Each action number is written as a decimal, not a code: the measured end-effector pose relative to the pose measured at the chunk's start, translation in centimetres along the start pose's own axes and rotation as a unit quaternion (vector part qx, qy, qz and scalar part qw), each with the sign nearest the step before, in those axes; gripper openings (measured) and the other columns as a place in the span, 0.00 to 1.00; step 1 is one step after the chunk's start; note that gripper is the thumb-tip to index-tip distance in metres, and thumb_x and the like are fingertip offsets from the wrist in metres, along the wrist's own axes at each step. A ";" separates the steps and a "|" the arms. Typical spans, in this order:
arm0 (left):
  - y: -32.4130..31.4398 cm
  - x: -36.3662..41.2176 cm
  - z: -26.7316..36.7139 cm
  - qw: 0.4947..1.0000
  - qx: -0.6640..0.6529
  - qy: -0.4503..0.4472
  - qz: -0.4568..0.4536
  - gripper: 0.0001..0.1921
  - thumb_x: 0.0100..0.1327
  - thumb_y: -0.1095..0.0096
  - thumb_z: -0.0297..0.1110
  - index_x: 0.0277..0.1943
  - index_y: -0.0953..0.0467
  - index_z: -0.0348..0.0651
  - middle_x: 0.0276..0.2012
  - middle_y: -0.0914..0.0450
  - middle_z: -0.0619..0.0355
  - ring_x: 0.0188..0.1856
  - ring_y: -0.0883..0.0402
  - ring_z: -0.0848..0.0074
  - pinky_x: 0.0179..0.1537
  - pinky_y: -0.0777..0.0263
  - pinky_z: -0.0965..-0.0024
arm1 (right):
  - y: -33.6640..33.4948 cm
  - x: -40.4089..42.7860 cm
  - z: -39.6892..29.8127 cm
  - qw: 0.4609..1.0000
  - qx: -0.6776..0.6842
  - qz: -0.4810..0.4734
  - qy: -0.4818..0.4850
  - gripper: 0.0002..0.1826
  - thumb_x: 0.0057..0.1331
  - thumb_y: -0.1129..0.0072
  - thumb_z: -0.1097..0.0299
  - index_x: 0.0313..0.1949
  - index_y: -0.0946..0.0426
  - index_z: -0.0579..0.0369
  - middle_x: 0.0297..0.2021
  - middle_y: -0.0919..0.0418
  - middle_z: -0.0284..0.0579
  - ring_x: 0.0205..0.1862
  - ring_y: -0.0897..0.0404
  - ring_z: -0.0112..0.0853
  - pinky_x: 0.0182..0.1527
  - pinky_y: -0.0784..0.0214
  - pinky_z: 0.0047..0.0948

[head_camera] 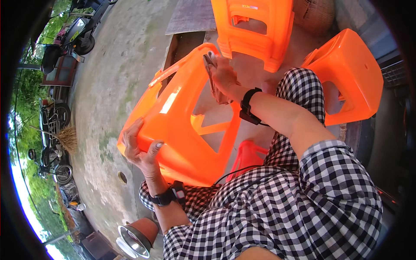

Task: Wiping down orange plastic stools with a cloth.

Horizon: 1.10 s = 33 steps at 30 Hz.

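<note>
An orange plastic stool lies tilted across my lap, its seat end towards me and its legs pointing away. My left hand grips the seat's edge, thumb and fingers spread over the corner. Near the far end of a leg, my right hand holds a folded brown cloth against the orange plastic. Part of the cloth hangs below the fingers. Each wrist wears a black band with a small device.
More orange stools stand stacked ahead, and another orange stool is at the right. A red plastic stool shows partly by my legs. Metal bowl and reddish-brown pot lie at lower left. Motorcycles and a straw broom are farther left.
</note>
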<state>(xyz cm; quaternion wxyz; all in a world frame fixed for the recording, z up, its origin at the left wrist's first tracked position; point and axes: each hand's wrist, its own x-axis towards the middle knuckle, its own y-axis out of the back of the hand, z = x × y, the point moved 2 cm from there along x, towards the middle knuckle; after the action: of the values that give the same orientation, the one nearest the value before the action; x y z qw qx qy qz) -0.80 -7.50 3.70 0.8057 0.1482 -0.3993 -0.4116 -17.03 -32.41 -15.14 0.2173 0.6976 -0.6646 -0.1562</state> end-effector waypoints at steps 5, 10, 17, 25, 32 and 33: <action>-0.5 0.0 1.5 0.999 0.034 -0.021 0.010 0.40 0.44 0.24 0.65 0.50 0.19 0.36 0.49 0.16 0.50 0.52 0.21 0.61 0.59 0.35 0.58 | -0.3 4.3 2.2 0.995 -0.010 -0.063 -0.082 0.20 0.69 0.51 0.59 0.58 0.28 0.51 0.56 0.24 0.56 0.55 0.22 0.50 0.56 0.32 0.45; -1.7 0.2 2.7 0.997 0.039 -0.060 -0.013 0.41 0.44 0.25 0.66 0.50 0.19 0.36 0.49 0.16 0.50 0.52 0.21 0.60 0.58 0.34 0.58 | -0.5 10.4 9.4 0.991 0.083 -0.050 -0.095 0.17 0.68 0.53 0.62 0.52 0.24 0.55 0.43 0.17 0.53 0.49 0.17 0.47 0.52 0.29 0.45; -0.4 -1.8 1.9 0.996 0.067 -0.060 -0.011 0.42 0.44 0.25 0.67 0.50 0.20 0.36 0.49 0.17 0.50 0.51 0.19 0.58 0.58 0.35 0.58 | -1.0 7.3 5.8 0.952 0.224 -0.065 -0.199 0.12 0.67 0.44 0.73 0.48 0.22 0.62 0.40 0.16 0.46 0.43 0.17 0.33 0.44 0.25 0.33; 0.9 -1.1 0.1 1.000 0.000 0.013 0.021 0.38 0.48 0.24 0.59 0.52 0.20 0.31 0.50 0.19 0.50 0.55 0.24 0.63 0.62 0.34 0.60 | 0.4 5.2 0.9 0.982 0.107 -0.152 -0.044 0.19 0.73 0.53 0.55 0.50 0.21 0.54 0.39 0.16 0.53 0.41 0.16 0.40 0.45 0.27 0.36; 0.3 -1.0 0.3 1.000 0.007 -0.017 0.008 0.39 0.47 0.23 0.59 0.52 0.20 0.31 0.50 0.19 0.50 0.55 0.24 0.64 0.63 0.35 0.60 | 1.2 5.0 3.1 0.986 0.065 -0.155 -0.014 0.19 0.73 0.52 0.53 0.46 0.21 0.55 0.39 0.18 0.54 0.39 0.17 0.41 0.43 0.27 0.38; -0.3 -0.7 0.5 0.999 0.033 -0.042 -0.006 0.39 0.46 0.23 0.59 0.52 0.19 0.31 0.50 0.18 0.50 0.56 0.24 0.63 0.63 0.35 0.60 | 0.6 5.4 4.0 0.987 0.064 -0.147 -0.013 0.19 0.73 0.52 0.53 0.46 0.21 0.55 0.39 0.18 0.54 0.39 0.17 0.41 0.43 0.27 0.38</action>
<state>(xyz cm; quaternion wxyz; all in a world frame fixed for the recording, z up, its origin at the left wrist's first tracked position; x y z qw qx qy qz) -1.56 -7.07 3.51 0.7803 0.1599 -0.4453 -0.4090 -19.18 -38.17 -17.94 0.1379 0.7983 -0.5660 -0.1527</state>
